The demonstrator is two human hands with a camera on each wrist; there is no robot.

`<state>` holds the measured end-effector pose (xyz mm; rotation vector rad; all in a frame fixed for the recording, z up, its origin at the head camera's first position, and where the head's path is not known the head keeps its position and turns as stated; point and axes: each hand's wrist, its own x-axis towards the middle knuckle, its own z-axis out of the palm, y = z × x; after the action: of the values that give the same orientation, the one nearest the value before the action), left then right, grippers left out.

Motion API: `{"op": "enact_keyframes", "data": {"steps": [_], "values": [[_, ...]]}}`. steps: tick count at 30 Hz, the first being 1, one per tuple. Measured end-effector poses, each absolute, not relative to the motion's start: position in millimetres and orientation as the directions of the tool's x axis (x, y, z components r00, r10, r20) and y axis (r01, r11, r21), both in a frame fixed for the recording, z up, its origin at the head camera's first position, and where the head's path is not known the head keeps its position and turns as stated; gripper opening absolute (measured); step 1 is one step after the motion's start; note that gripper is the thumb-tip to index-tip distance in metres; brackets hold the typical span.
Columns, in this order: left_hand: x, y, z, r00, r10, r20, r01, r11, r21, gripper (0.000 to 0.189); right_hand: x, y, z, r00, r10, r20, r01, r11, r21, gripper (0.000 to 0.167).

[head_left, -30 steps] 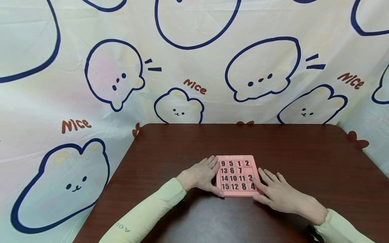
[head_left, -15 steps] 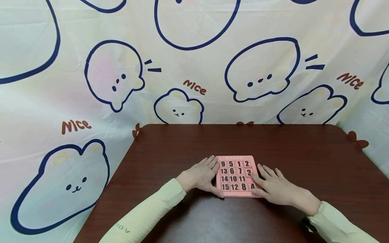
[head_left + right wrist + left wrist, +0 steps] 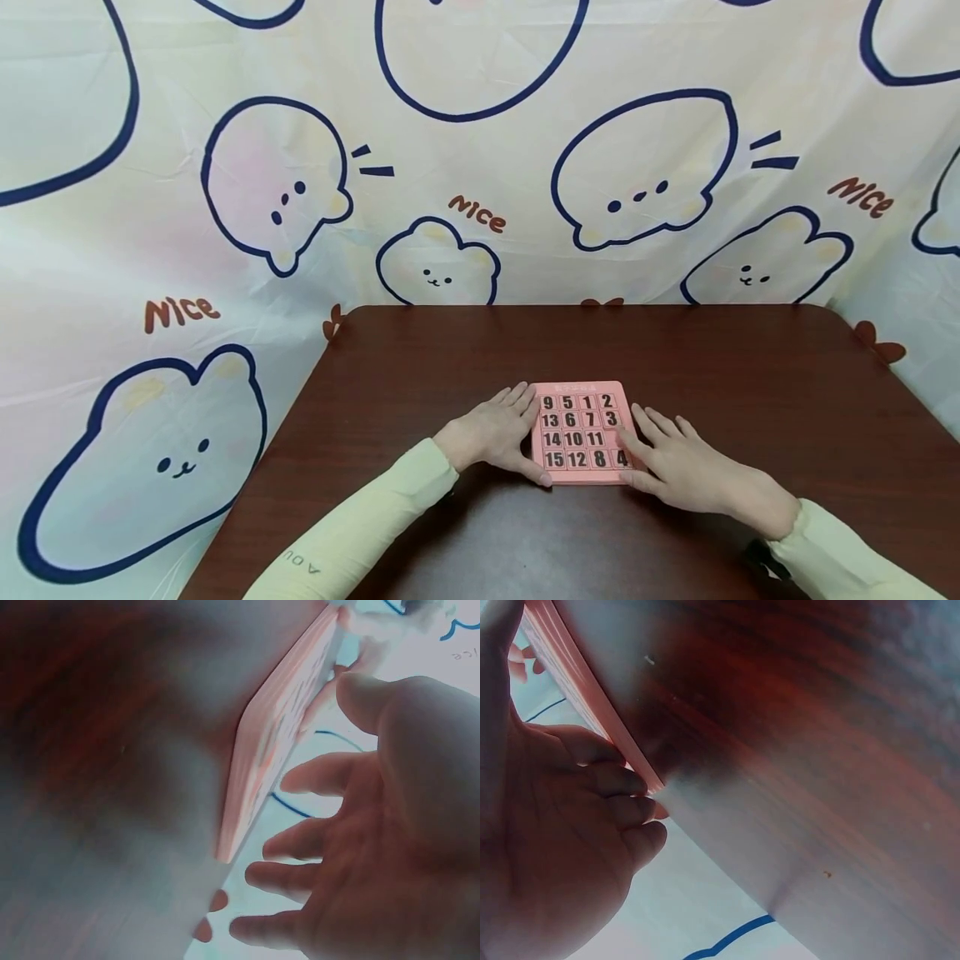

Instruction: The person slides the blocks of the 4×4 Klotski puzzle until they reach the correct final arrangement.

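A pink sliding number puzzle [image 3: 581, 478] lies flat on the dark wooden table. Its top row reads 9, 5, 1, 2. The 3 tile [image 3: 611, 419] ends the second row, and the bare slot beneath it is partly covered by my right index fingertip. My left hand [image 3: 495, 433] rests against the puzzle's left side, fingers extended along the edge and thumb at the near left corner. On the opposite side my right hand [image 3: 690, 473] spreads its fingers, its thumb at the 4 tile [image 3: 621, 457]. From the right wrist view, the puzzle's side [image 3: 251, 750] shows beyond the fingers.
The brown tabletop [image 3: 450, 342] extends around the puzzle on all sides. Behind it hangs a pale cloth [image 3: 525, 167] printed with blue cartoon outlines and the word "Nice". Light green sleeves [image 3: 382, 517] cover both forearms.
The 3 tile has slid up from the third row into the second, leaving the slot below it bare. My right hand has shifted slightly up and left; my left hand stays in place.
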<state>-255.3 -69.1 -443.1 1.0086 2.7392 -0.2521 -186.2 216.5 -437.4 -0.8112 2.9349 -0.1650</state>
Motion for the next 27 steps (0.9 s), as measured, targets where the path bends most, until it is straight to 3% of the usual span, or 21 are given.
{"op": "enact_keyframes", "data": {"steps": [4,12,27], "values": [[-255,-69,-442,-0.742,0.618,-0.258,0.655,0.751,-0.086,0.129,-170,218,-433,-0.829,-0.557,-0.061,-0.542,0.825,-0.159,0.069],[-254,-69,-442,-0.742,0.622,-0.25,0.657,0.75,-0.08,0.129,-154,219,-440,-0.808,-0.589,-0.016,-0.585,0.804,-0.107,0.066],[-254,-69,-441,-0.74,0.619,-0.262,0.654,0.754,-0.067,0.129,-180,216,-442,-0.85,-0.522,-0.078,-0.508,0.849,-0.147,0.066]]}}
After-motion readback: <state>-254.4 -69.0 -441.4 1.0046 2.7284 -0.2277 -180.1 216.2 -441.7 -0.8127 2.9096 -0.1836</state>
